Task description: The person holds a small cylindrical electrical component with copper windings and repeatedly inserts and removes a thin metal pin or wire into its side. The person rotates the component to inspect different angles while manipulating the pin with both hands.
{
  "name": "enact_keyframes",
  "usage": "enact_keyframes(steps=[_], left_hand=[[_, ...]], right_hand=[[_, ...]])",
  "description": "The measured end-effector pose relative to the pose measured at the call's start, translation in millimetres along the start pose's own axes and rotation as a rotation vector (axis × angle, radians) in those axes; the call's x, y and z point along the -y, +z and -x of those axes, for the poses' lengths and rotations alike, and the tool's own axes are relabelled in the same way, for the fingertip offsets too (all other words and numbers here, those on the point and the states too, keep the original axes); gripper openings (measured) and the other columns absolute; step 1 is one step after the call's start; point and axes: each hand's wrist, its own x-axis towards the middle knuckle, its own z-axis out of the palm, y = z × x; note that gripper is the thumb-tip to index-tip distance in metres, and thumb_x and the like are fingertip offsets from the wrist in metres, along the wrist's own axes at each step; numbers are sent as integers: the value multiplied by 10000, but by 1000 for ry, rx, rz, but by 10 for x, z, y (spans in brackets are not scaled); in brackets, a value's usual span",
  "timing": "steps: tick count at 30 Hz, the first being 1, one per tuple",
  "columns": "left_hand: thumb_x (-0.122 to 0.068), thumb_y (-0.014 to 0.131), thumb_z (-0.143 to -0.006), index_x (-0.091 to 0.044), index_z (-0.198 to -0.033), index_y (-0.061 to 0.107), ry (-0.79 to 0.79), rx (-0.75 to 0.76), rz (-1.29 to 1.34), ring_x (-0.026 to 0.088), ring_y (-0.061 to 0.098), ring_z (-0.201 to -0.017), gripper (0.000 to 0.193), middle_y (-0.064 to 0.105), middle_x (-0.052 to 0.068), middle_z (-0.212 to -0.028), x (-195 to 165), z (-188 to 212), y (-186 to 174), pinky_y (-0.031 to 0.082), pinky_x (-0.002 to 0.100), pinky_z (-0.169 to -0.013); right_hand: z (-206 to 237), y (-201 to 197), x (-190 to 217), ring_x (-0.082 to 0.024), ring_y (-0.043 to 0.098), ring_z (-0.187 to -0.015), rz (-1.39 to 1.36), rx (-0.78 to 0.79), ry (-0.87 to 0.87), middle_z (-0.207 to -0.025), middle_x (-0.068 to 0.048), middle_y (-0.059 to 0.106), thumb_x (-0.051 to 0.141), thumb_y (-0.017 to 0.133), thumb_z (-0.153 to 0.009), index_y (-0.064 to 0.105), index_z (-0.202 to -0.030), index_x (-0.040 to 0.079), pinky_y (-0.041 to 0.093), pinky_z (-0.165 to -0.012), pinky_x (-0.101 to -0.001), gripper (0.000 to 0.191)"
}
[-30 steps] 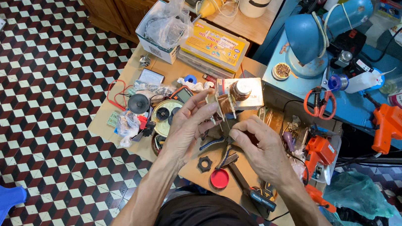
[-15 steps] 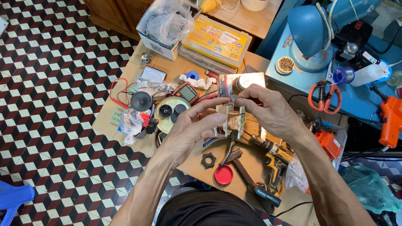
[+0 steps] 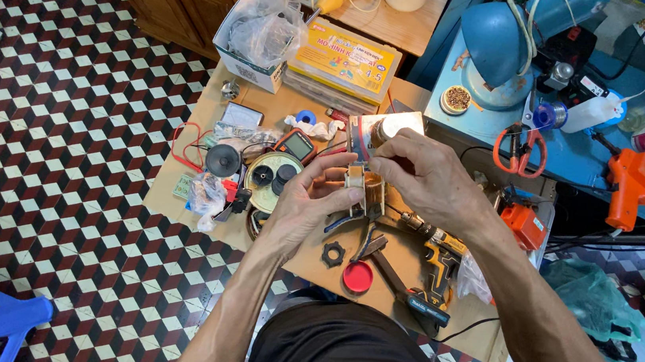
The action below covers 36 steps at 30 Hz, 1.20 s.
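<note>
Hands together above the tabletop, we are pinching a small copper coil part with our left hand and right hand, both grips closed tight on it, and it might slip down into the tools.

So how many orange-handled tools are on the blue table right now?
2: orange-handled scissors near the blue lamp base, and an orange gun-shaped tool at the right edge. Others may be hidden behind clutter.
</note>
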Motion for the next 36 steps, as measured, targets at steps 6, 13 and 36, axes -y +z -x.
enact_keyframes(steps=[6, 13, 36], left_hand=[[-213, 836, -774, -91, -1389, 555, 6, -69, 73, 175, 679, -1096, 687, 650, 112, -1221, 116, -96, 5, 593, 332, -908], [-211, 787, -864, -72, -1364, 484, 13, -113, 365, 179, 680, -1101, 601, 630, 105, -1249, 242, -186, 101, 599, 354, -918], [-240, 674, -967, -73, -1301, 572, 9, -160, 600, 133, 687, -979, 387, 661, 58, -1134, 353, -145, 231, 630, 357, -910]], right_hand=[[178, 110, 108, -195, 641, -743, 7, -80, -24, -867, -81, 629, 195, 652, -968, 702, -973, 6, 494, -664, -357, 195], [455, 373, 17, -137, 545, -674, -166, -237, 115, -834, -46, 584, 161, 665, -968, 706, -989, 12, 450, -611, -304, 156], [592, 557, -126, -88, 531, -654, -260, -316, 145, -807, -21, 572, 152, 678, -957, 700, -967, 4, 452, -581, -269, 150]])
